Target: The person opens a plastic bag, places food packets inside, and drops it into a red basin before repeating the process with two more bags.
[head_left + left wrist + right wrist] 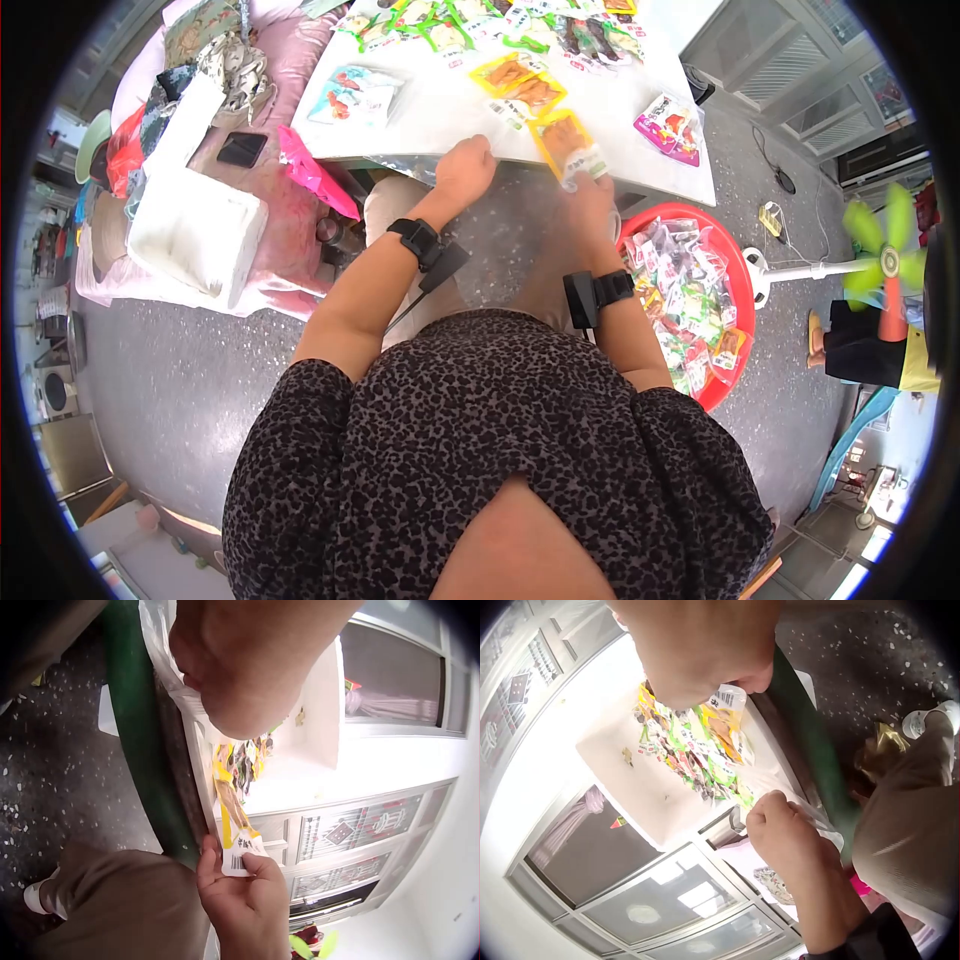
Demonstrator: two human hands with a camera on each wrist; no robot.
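Note:
At the table's front edge my right hand [592,200] pinches the white, barcoded end of a yellow-edged snack packet [560,135]. Thumb and fingers on that end show in the left wrist view. The packet's filled, orange-brown part lies over the white table [430,125]. My left hand [784,829] is at the same edge, further left, its fingers bent in. Clear plastic film [817,814] lies right against it; I cannot tell whether the fingers hold the film. More yellow-edged packets [520,80] lie just beyond the right hand's packet.
Green-edged packets [445,35] cover the back of the table. A blue-white bag [355,97] lies left, a pink one [668,130] right. A red basin [745,310] full of packets stands on the floor at right, beside a green-bladed fan [885,255]. A white foam box [195,235] stands left.

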